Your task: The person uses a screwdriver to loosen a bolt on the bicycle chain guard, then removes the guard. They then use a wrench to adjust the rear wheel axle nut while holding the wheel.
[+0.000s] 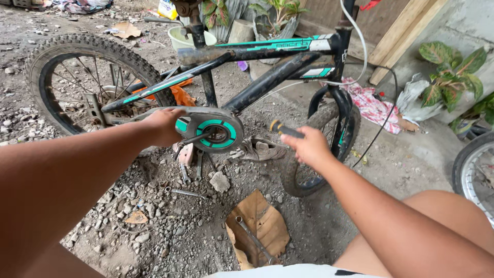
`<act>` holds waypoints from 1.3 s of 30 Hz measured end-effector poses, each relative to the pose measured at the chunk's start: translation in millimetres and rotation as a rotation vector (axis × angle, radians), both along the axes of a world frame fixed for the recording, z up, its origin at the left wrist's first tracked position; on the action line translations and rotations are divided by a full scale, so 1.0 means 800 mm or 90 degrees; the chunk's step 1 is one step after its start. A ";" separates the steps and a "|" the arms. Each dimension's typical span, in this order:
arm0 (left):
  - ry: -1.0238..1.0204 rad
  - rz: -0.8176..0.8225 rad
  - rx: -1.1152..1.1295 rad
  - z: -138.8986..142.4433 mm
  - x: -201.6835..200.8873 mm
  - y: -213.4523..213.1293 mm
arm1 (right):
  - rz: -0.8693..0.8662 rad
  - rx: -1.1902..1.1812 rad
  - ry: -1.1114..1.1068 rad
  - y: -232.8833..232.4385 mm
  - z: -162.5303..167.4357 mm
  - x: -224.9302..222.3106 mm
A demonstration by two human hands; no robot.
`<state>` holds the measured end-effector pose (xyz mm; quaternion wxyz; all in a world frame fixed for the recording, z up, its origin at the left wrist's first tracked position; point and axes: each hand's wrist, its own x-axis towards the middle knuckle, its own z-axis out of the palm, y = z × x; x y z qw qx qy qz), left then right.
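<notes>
A small black-and-teal bicycle is seen standing on gravel. Its chainguard disc is gripped by the closed left hand; right of the disc, a yellow-and-black-handled tool is clasped in the right hand. Below the disc, wrenches lie loose, so work seems unfinished. A yellow-and-white package lies far above it.

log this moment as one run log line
left hand: on chain guard | right hand: holds screwdriver | bike: upright on gravel | wrench: on dry leaf
</notes>
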<state>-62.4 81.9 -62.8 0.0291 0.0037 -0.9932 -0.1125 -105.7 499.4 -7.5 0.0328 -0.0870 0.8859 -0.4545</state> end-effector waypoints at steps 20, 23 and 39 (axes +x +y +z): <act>-0.125 0.044 -0.071 0.020 -0.062 0.071 | 0.099 0.171 0.148 -0.046 -0.028 0.024; -0.146 0.041 -0.063 0.029 -0.064 0.075 | 0.122 0.164 0.160 -0.051 -0.030 0.024; -0.063 0.065 -0.037 0.042 -0.075 0.076 | 0.122 0.203 0.053 0.006 0.058 -0.029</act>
